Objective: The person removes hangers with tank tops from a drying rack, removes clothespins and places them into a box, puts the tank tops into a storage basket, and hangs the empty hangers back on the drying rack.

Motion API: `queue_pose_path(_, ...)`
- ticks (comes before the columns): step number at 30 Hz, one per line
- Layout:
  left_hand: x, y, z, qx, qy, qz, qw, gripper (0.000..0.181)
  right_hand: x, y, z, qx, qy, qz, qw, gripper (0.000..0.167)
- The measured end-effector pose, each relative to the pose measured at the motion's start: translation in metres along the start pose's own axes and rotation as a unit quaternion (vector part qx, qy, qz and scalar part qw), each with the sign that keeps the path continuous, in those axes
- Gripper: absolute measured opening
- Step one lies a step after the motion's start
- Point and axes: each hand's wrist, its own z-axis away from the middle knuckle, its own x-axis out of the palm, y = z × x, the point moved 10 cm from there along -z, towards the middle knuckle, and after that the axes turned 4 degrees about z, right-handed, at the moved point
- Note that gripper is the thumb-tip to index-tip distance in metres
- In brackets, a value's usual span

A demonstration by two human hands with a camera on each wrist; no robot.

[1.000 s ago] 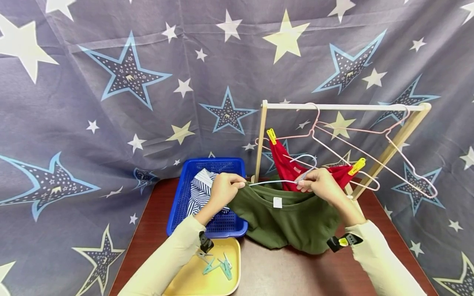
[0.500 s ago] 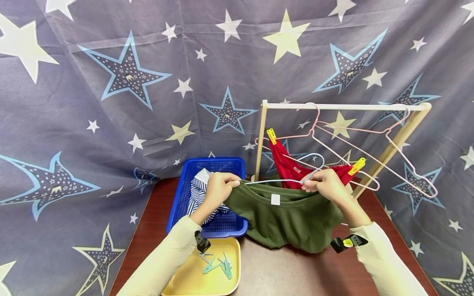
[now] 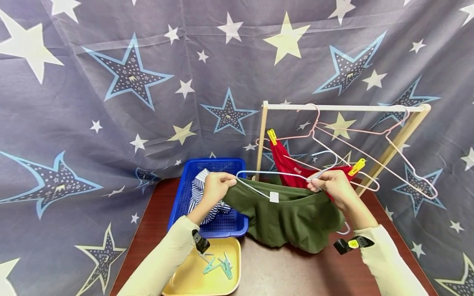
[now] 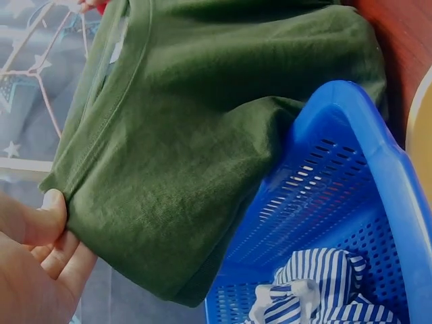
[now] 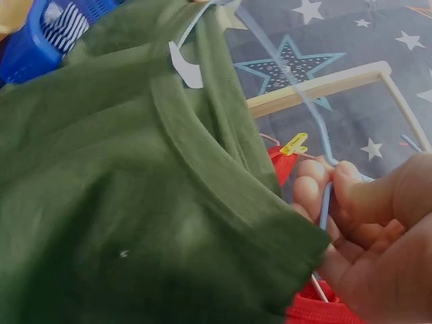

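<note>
- Left hand (image 3: 217, 189): thumb and fingers pinch the edge of the shirt (image 3: 281, 222) at its neckline.
- Right hand (image 3: 335, 187): thumb and fingers pinch the blue hanger (image 3: 272, 173) at its neck, below the hook, with the shirt's collar against the fingers.
- The green shirt hangs between and below both grips, its neckline stretched across from one to the other; a white label (image 3: 274, 197) shows inside the collar, between the hands.
- From the right grip, one arm of the hanger runs above the neckline to an end just beside the left fingertips; whether they touch, I cannot tell. Its lower bar dips into the neck opening. The hook points up above the right grip.
- Just behind the right grip, a red garment (image 3: 283, 164) hangs from a pink hanger (image 3: 314, 119), held by two yellow clips (image 3: 357, 167).
- Above and behind the right grip stands the rack (image 3: 346, 108); another pink hanger (image 3: 398, 142) hangs from its bar, farther right.
- Below and behind the left grip sits the blue basket (image 3: 226, 234), with striped cloth (image 4: 324, 277) inside.
- Nearer the person, below the left grip, the yellow tray (image 3: 207, 283) holds green clothespins (image 3: 226, 269).
- Under everything is the table (image 3: 277, 267); behind, a starry curtain (image 3: 203, 82).
</note>
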Motion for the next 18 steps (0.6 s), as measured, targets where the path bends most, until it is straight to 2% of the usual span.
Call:
queue_pose_path(7, 0.002, 0.001, 0.001, -0.006, 0.001, 0.010, 0.9999, 0.006, -0.001, -0.008, 0.000, -0.018, -0.005, -0.041, 0.9990, 0.015)
queue_pose_path(13, 0.005, 0.004, 0.001, -0.015, -0.001, 0.049, 0.9987, 0.007, 0.001, -0.014, 0.000, -0.030, 0.004, -0.048, 0.9984, 0.015)
queue_pose_path(18, 0.009, 0.005, 0.003, -0.018, -0.006, 0.083, 0.9964, 0.008, 0.004, -0.018, 0.000, -0.047, 0.009, -0.074, 0.9961, 0.014)
